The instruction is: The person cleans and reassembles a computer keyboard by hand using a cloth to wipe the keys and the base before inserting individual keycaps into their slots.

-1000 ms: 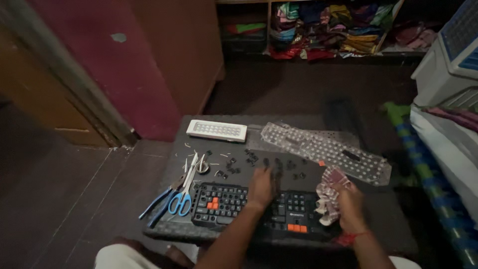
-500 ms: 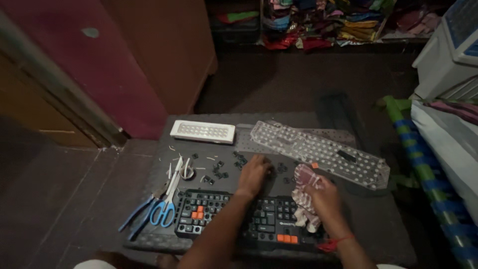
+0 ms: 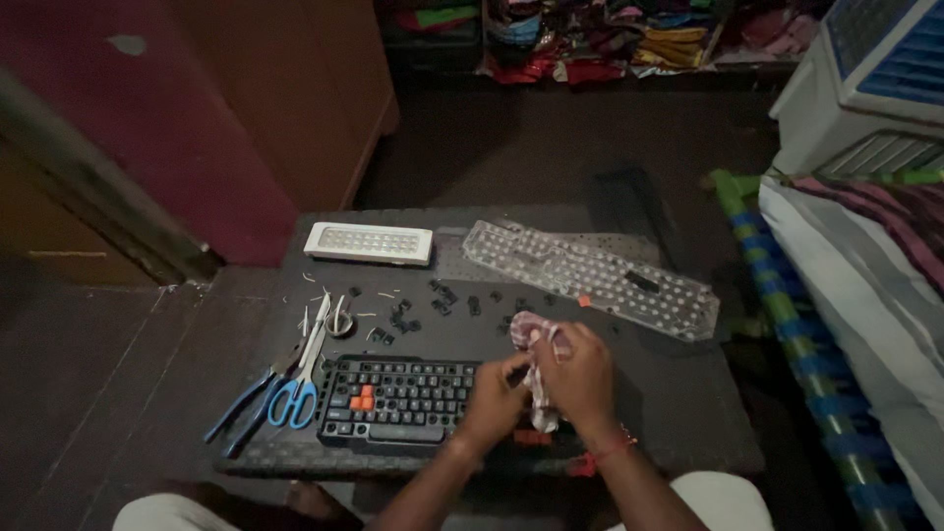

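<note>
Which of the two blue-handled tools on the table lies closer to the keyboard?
The scissors, with blue loop handles, right beside the keyboard; the blue-handled pliers lie farther left.

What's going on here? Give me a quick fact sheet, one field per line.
Setting: a dim room, a low dark table seen from above
Left hand: over the black keyboard, holding a small dark piece, likely a keycap
Right hand: gripping a patterned cloth against that piece
Loose keycaps: scattered behind the keyboard
Clear sheet: a dotted keyboard layer lying at the back right
White panel: at the back left
Tools: blue-handled scissors and pliers left of the keyboard
</note>
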